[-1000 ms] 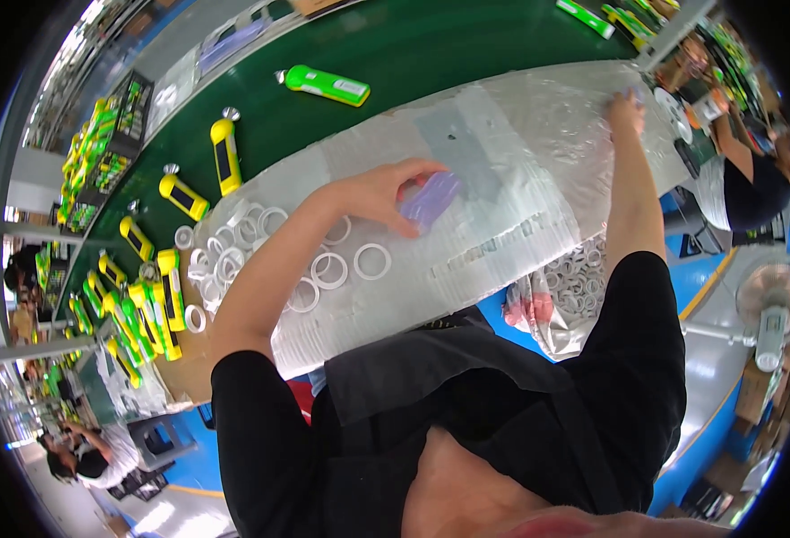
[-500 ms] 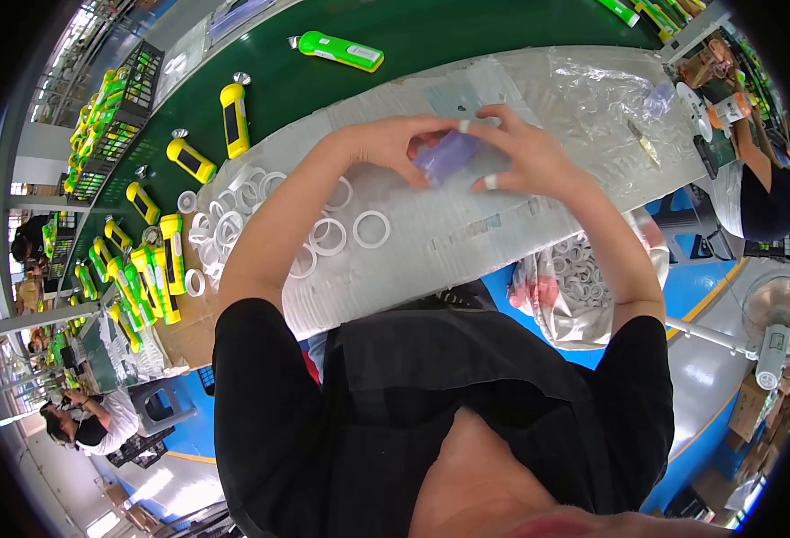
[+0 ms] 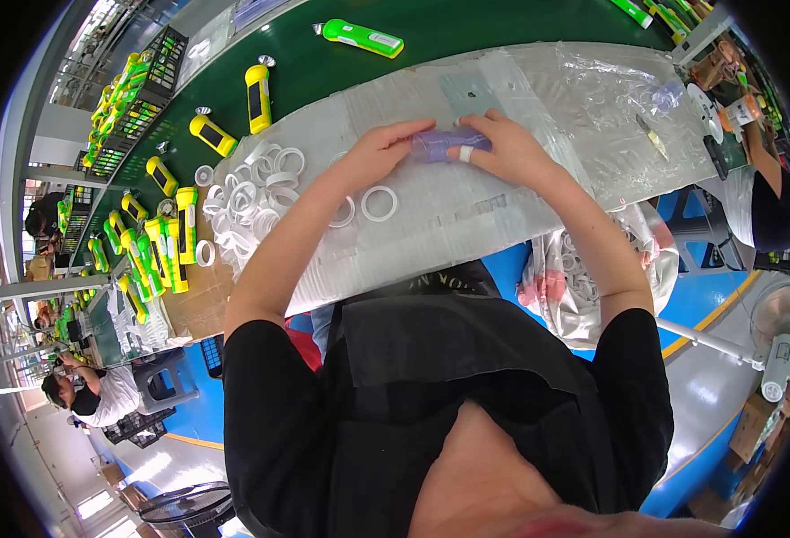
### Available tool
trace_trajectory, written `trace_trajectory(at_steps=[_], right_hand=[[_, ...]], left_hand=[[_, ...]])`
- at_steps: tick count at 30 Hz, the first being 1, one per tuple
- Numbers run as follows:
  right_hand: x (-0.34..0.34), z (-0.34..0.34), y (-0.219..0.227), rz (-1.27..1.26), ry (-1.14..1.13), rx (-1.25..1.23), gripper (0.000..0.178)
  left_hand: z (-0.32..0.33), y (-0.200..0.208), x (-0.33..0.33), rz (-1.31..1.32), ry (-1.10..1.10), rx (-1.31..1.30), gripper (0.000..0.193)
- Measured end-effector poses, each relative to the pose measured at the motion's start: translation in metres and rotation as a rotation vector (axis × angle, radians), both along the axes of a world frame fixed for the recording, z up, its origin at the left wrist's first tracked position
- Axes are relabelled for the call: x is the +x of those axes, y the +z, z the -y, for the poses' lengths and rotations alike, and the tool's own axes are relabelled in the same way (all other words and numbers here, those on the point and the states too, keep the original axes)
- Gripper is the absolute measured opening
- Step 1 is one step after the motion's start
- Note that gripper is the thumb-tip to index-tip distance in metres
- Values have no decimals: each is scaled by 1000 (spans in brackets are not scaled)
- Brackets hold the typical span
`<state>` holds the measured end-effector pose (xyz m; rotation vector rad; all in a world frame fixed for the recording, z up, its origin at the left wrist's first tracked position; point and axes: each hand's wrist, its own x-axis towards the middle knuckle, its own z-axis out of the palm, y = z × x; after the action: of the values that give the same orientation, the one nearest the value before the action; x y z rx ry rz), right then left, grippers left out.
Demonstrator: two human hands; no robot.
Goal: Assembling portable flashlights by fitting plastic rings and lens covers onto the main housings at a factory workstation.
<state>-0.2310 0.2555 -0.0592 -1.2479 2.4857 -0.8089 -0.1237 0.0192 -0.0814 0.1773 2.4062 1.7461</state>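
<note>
Grasping a purple translucent bundle [image 3: 448, 145] above a plastic-covered board [image 3: 466, 195], with both hands brought to it. Curling thumb and fingers of the right hand [image 3: 507, 152] around the bundle's right end, and wearing white wraps [image 3: 466, 154] on the thumb and one finger. Closing the fingers of the left hand [image 3: 381, 157] on the bundle's left end, with thumb contact partly hidden from view.

Showing loose white rings [image 3: 379, 188] flat on the board, left of the bundle and nearer the body, then a heap of white rings [image 3: 242, 199] farther left, beyond the forearm. Also visible on the board, right of the bundle: a slim pointed strip [image 3: 653, 137] and, past it, crumpled purple film [image 3: 668, 94].

Seen beyond the bundle on a green surface [image 3: 466, 27]: a green handheld device [image 3: 363, 39], with yellow handheld devices [image 3: 259, 103] to the bundle's left. Pictured nearer the body and right of the bundle, below board level: a white bag [image 3: 549, 287] holding more rings. Glimpsed far right of the bundle: a co-worker's arm [image 3: 758, 152].
</note>
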Motion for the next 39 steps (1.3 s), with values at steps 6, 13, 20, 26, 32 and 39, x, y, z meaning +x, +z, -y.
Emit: trace_trajectory(at_steps=[6, 13, 20, 26, 32, 39], right_hand=[[-3, -13, -5, -32, -94, -105, 69], [-1, -25, -25, -47, 53, -271, 73], [35, 7, -22, -516, 36, -90, 72], [51, 35, -21, -645, -37, 32, 67], [43, 36, -25, -591, 25, 150, 65], [42, 41, -22, -554, 102, -65, 60]], left_hand=[[-40, -13, 4, -323, 226, -208, 51], [-46, -9, 24, -416, 177, -778, 73], [-28, -9, 74, -471, 286, -1083, 84], [1, -3, 100, -362, 269, -1153, 78], [-13, 1, 90, -471, 298, -1033, 67], [-6, -10, 73, -434, 304, -858, 62]])
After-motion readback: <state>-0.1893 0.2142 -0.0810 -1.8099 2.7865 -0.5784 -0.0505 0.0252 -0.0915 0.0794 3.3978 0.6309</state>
